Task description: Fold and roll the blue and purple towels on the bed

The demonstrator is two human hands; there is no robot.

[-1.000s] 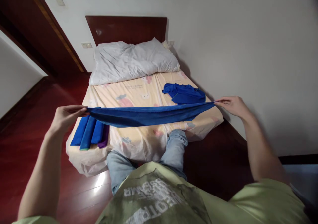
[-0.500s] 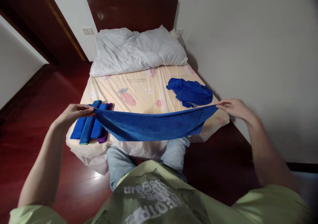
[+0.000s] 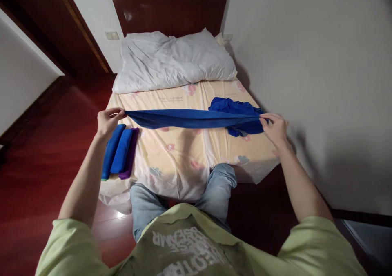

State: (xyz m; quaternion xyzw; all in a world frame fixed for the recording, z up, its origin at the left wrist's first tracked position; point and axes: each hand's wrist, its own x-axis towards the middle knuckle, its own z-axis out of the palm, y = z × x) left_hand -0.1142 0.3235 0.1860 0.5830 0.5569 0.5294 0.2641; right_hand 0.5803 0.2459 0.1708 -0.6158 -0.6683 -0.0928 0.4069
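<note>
A blue towel (image 3: pixel 183 119) is stretched flat and taut between my two hands, above the bed (image 3: pixel 183 153). My left hand (image 3: pixel 108 120) pinches its left end over the bed's left side. My right hand (image 3: pixel 275 127) pinches the right end near the bed's right edge. A crumpled blue cloth (image 3: pixel 235 106) lies on the sheet just behind the towel's right part, partly hidden by it. Beside my left hand lie folded towels (image 3: pixel 121 151), blue ones and a purple one, side by side on the bed's left front corner.
A white pillow (image 3: pixel 174 61) lies against the dark wooden headboard (image 3: pixel 168 10). A white wall runs close along the bed's right side. Dark red wooden floor (image 3: pixel 36 157) spreads to the left, with a doorway at far left. My knees press against the bed's foot.
Both hands have moved forward over the bed and lifted, pulling the sagging towel into a flat, taut band. It now covers part of the crumpled cloth.
</note>
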